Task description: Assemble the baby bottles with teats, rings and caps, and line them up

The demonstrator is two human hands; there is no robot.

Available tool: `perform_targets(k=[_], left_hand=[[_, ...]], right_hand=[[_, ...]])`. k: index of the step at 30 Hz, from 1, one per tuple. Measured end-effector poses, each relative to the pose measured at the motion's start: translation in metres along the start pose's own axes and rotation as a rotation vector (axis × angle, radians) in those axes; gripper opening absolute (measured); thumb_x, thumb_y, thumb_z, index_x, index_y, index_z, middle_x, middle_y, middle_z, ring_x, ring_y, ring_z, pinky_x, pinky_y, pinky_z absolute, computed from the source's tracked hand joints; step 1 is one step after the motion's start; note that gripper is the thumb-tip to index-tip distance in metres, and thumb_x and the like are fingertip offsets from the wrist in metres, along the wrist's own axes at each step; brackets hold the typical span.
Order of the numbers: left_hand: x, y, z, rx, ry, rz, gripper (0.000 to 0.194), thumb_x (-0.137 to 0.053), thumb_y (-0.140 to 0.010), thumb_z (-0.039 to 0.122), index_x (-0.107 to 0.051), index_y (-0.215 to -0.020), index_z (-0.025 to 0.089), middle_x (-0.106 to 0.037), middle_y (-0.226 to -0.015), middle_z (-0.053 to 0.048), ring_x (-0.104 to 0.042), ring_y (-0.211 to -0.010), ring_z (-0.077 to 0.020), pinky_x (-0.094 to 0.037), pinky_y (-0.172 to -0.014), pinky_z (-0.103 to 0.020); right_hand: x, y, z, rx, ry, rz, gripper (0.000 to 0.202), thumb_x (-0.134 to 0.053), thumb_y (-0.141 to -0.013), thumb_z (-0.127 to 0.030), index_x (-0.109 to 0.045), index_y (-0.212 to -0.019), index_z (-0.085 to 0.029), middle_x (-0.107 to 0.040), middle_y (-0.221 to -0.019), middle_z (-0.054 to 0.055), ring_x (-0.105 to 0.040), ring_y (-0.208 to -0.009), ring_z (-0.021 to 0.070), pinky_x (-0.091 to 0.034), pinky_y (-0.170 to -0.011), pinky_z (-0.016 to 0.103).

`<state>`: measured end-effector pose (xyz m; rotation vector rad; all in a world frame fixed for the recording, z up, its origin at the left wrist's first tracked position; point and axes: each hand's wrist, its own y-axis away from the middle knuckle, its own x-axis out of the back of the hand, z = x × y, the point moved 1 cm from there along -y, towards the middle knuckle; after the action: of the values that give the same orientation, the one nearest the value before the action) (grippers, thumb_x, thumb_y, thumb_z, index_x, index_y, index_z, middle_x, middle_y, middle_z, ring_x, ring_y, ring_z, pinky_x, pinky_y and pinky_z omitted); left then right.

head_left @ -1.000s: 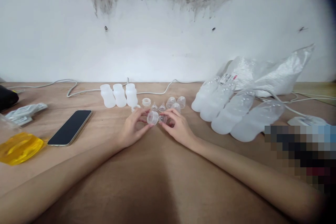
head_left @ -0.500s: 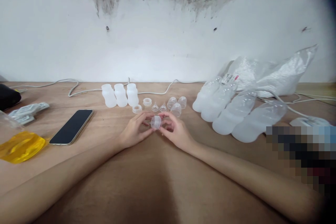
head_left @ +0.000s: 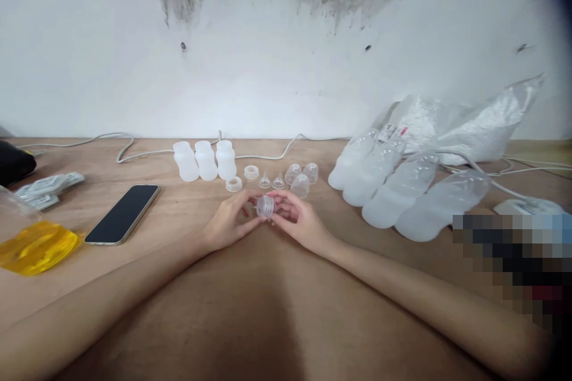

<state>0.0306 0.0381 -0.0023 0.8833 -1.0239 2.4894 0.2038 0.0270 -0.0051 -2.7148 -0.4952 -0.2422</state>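
Note:
Between my two hands, above the table's middle, is a clear ridged bottle collar [head_left: 266, 206], with what looks like a teat tip poking out on its left. My left hand [head_left: 236, 216] pinches it from the left with thumb and fingers. From the other side, my right hand [head_left: 297, 218] grips its right edge, fingers curled. Just beyond the hands lie two loose collars, one nearer [head_left: 233, 183] and one farther [head_left: 251, 172]. Beside them stand two clear teats, a left one [head_left: 264, 180] and a right one [head_left: 277, 181]. Three clear dome caps [head_left: 300, 186] are grouped to the right.
Three frosted bottles [head_left: 206, 162] stand at the back left. Several capped bottles [head_left: 393, 190] form a row on the right, before a plastic bag [head_left: 469, 125]. A phone [head_left: 123, 214] and a bag of yellow liquid [head_left: 38, 247] lie left. A white cable [head_left: 272, 158] runs along the wall.
The collar has turned slightly between my fingers, and the tip on its left shows more clearly. Both hands stay in nearly the same place.

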Motion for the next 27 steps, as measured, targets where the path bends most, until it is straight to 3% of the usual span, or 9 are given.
perform_targets(k=[5,14,19,24,27], left_hand=[[-0.002,0.0,-0.006,0.027,0.028,0.041,0.037,-0.06,-0.075,0.027,-0.047,-0.108,0.017,-0.059,-0.092,-0.006,-0.058,-0.081,-0.016,-0.05,-0.066,-0.026],[-0.001,0.0,0.0,0.001,0.259,-0.04,0.038,-0.058,-0.076,0.02,-0.046,-0.111,0.016,-0.058,-0.107,-0.009,-0.058,-0.095,-0.0179,-0.051,-0.08,-0.03],[0.0,0.001,0.001,-0.03,0.18,-0.055,0.043,-0.059,-0.076,0.021,-0.041,-0.115,0.018,-0.059,-0.106,-0.008,-0.059,-0.094,-0.0172,-0.05,-0.082,-0.031],[0.002,0.0,0.002,-0.071,-0.042,-0.025,0.038,-0.061,-0.075,0.03,-0.047,-0.109,0.02,-0.061,-0.102,-0.005,-0.059,-0.092,-0.0176,-0.047,-0.082,-0.031],[0.004,0.0,0.004,-0.075,-0.085,-0.027,0.04,-0.061,-0.075,0.03,-0.046,-0.11,0.021,-0.06,-0.107,-0.005,-0.056,-0.098,-0.0187,-0.044,-0.086,-0.033]], right_hand=[[0.0,-0.001,-0.001,0.059,-0.064,-0.04,0.029,-0.049,-0.08,-0.02,-0.046,-0.109,-0.022,-0.055,-0.086,0.003,-0.059,-0.075,0.0124,-0.05,-0.07,0.029],[0.003,-0.001,-0.002,0.006,0.008,-0.026,0.029,-0.05,-0.081,-0.025,-0.045,-0.109,-0.022,-0.063,-0.086,0.002,-0.059,-0.08,0.0132,-0.046,-0.078,0.03],[0.003,0.001,-0.005,0.035,0.158,-0.029,0.031,-0.049,-0.081,-0.024,-0.044,-0.112,-0.023,-0.065,-0.09,0.002,-0.058,-0.086,0.0149,-0.042,-0.083,0.033],[0.003,0.001,-0.004,0.099,0.255,0.044,0.031,-0.055,-0.076,-0.022,-0.048,-0.106,-0.022,-0.055,-0.087,0.002,-0.055,-0.076,0.0139,-0.046,-0.07,0.03],[0.003,0.0,-0.002,0.099,0.305,0.094,0.033,-0.06,-0.073,-0.026,-0.048,-0.104,-0.021,-0.051,-0.091,0.004,-0.054,-0.08,0.0154,-0.047,-0.066,0.029]])
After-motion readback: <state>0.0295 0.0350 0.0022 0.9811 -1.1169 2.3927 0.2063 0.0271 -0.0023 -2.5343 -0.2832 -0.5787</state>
